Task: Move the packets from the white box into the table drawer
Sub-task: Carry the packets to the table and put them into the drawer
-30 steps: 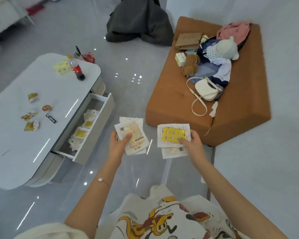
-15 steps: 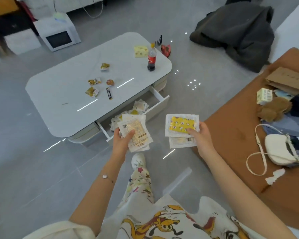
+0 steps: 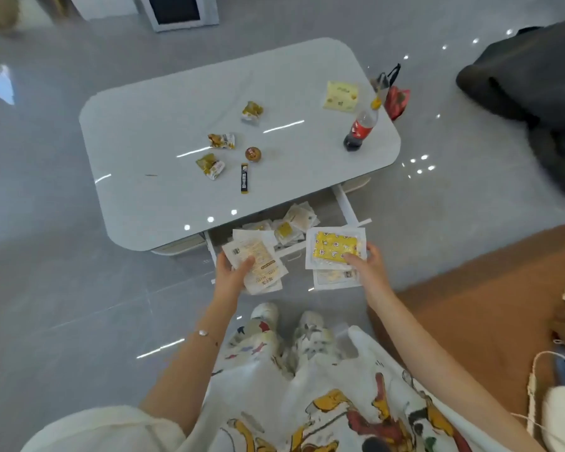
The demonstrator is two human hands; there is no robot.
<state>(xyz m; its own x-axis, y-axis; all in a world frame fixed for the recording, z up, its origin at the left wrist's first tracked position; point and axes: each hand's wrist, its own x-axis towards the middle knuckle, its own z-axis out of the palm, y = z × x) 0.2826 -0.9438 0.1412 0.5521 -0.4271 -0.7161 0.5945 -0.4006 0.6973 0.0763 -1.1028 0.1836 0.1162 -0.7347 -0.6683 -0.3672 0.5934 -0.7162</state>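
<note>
White table (image 3: 163,102): glossy top with rounded corners, standing on a grey tiled floor.
Drawer (image 3: 345,205): pulled out from the table's near side and open.
Packets in drawer (image 3: 296,221): a loose heap of white packets, some showing yellow, lying on the drawer bottom.
Left hand (image 3: 230,274): grasps a fanned stack of packets, thumb pressed on the top one and fingers hidden beneath.
Left stack (image 3: 260,259): white packets with their printed backs up, held in the air over the drawer's front left corner.
Right hand (image 3: 367,267): grasps a second stack, thumb on the top face and fingers underneath.
Right stack (image 3: 335,247): the top packet shows a yellow patterned face; another packet sticks out below it towards the person. It is held over the drawer's front right corner.
Cola bottle (image 3: 359,128): upright near the table's right end, little dark liquid left.
Yellow pouch (image 3: 340,96): flat on the table just behind the bottle.
Snack wrappers (image 3: 221,140): three small ones scattered mid-table, with a round sweet (image 3: 252,154) and a black stick sachet (image 3: 244,178) near them.
Red bag (image 3: 398,99): on the floor at the table's far right corner.
Brown sofa (image 3: 463,298): to the person's right.
Dark coat (image 3: 532,93): heaped on the floor, well apart from the table.
</note>
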